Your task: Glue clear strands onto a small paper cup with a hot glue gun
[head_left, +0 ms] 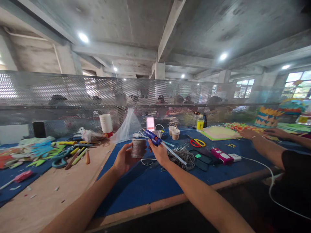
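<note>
While our left hand (121, 160) curls around a grey-brown, cord-banded cylinder (138, 149) at the centre of the frame, thumb against its near side and other fingers partly hidden behind it, our right hand (158, 151) closes around a blue glue gun (155, 139) just to the right. We see the gun's tip pointing toward the upper left, near the cylinder's rim, but cannot tell whether the two touch. A pale glue stick (175, 154) juts from the gun toward the lower right, over a heap of grey cord (189, 158) on the blue mat (136, 194). Beyond our hands, a lit phone (150, 123) stands upright; right of centre we find scissors (198, 143) with red and yellow handles and a yellow-labelled bottle (200, 124). Left of centre stands a stack of white cups (106, 124). At the right of the frame, another person's hand (248, 133) reaches in beside coloured pieces (236, 127).
</note>
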Available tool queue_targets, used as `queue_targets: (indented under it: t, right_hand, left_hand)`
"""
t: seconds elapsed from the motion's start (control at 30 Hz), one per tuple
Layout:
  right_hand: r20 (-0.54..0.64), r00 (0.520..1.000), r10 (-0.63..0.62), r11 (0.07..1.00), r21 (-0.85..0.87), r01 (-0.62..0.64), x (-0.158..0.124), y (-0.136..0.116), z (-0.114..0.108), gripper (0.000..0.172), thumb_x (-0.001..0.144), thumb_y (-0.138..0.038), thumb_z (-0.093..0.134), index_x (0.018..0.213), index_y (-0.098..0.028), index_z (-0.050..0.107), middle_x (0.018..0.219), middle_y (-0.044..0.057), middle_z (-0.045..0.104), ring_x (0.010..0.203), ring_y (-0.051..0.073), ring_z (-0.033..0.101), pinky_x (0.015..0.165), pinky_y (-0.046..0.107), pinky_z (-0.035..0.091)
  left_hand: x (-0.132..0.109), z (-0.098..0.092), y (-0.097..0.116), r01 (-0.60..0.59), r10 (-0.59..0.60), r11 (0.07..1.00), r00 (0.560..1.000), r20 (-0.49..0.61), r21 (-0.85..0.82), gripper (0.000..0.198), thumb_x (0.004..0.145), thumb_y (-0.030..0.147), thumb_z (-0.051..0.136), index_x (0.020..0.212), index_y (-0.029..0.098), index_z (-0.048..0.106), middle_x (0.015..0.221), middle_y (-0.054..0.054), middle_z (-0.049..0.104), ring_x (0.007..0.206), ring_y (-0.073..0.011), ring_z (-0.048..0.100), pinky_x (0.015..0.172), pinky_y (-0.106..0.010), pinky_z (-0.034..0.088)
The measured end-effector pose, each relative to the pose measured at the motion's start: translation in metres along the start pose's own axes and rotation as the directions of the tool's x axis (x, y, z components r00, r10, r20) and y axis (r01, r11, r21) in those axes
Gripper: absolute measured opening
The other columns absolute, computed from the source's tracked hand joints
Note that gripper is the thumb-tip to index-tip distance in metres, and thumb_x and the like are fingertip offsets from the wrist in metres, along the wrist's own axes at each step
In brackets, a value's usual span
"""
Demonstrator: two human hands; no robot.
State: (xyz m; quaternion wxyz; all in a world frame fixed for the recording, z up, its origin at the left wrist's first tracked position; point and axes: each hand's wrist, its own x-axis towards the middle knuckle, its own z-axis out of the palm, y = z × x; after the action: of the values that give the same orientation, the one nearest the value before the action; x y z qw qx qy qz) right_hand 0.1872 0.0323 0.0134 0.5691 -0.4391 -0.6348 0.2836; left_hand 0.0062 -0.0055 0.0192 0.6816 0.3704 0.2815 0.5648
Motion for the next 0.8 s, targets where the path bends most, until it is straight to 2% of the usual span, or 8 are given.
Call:
queue_targets:
  t: [0.13, 0.23, 0.37, 0.47, 0.53, 0.63, 0.8]
  right_hand:
    - [-0.013, 0.999, -0.03, 0.999, -0.021, 0.029, 0.001, 0.001, 0.001, 0.036, 0.094, -0.049, 0.06, 0.071, -0.023, 0.065, 0.063, -0.001, 0.066, 0.063, 0.02, 0.069, 0.079, 0.032, 0.056]
    - [-0.008, 1.0, -0.009, 1.0, 0.002, 0.009, 0.002, 0.002, 0.001, 0.035, 0.094, -0.05, 0.06, 0.073, -0.023, 0.066, 0.064, -0.001, 0.067, 0.061, 0.019, 0.068, 0.075, 0.031, 0.056]
    - [0.008, 1.0, 0.003, 0.999, 0.035, -0.004, 0.003, 0.005, 0.002, 0.035, 0.095, -0.052, 0.059, 0.078, -0.022, 0.069, 0.068, -0.001, 0.069, 0.06, 0.018, 0.069, 0.069, 0.029, 0.056]
    - [0.007, 1.0, -0.011, 1.0, 0.019, 0.011, 0.005, 0.008, 0.003, 0.037, 0.095, -0.052, 0.06, 0.074, -0.023, 0.069, 0.067, -0.001, 0.07, 0.061, 0.018, 0.069, 0.072, 0.03, 0.057]
    - [0.019, 1.0, -0.008, 1.0, 0.017, 0.007, 0.006, 0.009, 0.003, 0.035, 0.095, -0.05, 0.06, 0.075, -0.023, 0.069, 0.068, -0.001, 0.07, 0.061, 0.018, 0.069, 0.075, 0.03, 0.057]
    - [0.042, 0.999, 0.019, 0.999, 0.027, -0.021, 0.006, 0.009, 0.003, 0.035, 0.096, -0.05, 0.06, 0.076, -0.023, 0.069, 0.068, -0.001, 0.071, 0.061, 0.018, 0.07, 0.076, 0.03, 0.056]
    - [0.04, 0.999, 0.036, 0.999, -0.003, -0.036, 0.007, 0.01, 0.002, 0.036, 0.096, -0.05, 0.06, 0.073, -0.024, 0.069, 0.069, 0.0, 0.073, 0.066, 0.019, 0.072, 0.078, 0.03, 0.055]
  left_hand:
    - [-0.001, 0.0, 0.001, 0.01, -0.01, 1.0, 1.0, 0.011, -0.002, 0.049, 0.092, 0.038, 0.06, 0.126, 0.004, 0.07, 0.108, -0.021, 0.079, 0.095, -0.0308, 0.077, 0.077, -0.037, 0.062]
    - [0.0, 0.001, -0.001, -0.008, 0.007, 0.999, 1.0, 0.016, 0.046, 0.046, 0.088, 0.041, 0.064, 0.118, 0.007, 0.073, 0.107, -0.019, 0.079, 0.096, -0.0305, 0.076, 0.079, -0.037, 0.062]
    - [0.009, -0.002, -0.007, -0.145, 0.147, 0.958, 0.989, 0.014, 0.247, 0.049, 0.079, 0.047, 0.076, 0.116, 0.014, 0.074, 0.109, -0.014, 0.079, 0.102, -0.0316, 0.074, 0.086, -0.04, 0.06]
    - [0.019, -0.009, -0.011, -0.221, 0.305, 0.85, 0.946, -0.105, 0.478, 0.062, 0.067, 0.05, 0.087, 0.116, 0.015, 0.071, 0.111, -0.012, 0.077, 0.105, -0.0321, 0.072, 0.088, -0.042, 0.057]
    - [0.023, -0.013, -0.013, -0.249, 0.424, 0.731, 0.895, -0.138, 0.636, 0.068, 0.062, 0.052, 0.09, 0.114, 0.014, 0.07, 0.11, -0.012, 0.077, 0.106, -0.0333, 0.07, 0.092, -0.044, 0.055]
    - [0.023, -0.014, -0.015, -0.309, 0.561, 0.559, 0.824, -0.076, 0.77, 0.074, 0.061, 0.053, 0.09, 0.119, 0.014, 0.066, 0.115, -0.013, 0.075, 0.111, -0.0338, 0.069, 0.097, -0.046, 0.052]
    - [0.018, -0.011, -0.017, -0.365, 0.665, 0.352, 0.745, 0.044, 0.862, 0.071, 0.065, 0.048, 0.089, 0.124, 0.019, 0.062, 0.119, -0.012, 0.071, 0.113, -0.0332, 0.068, 0.097, -0.045, 0.053]
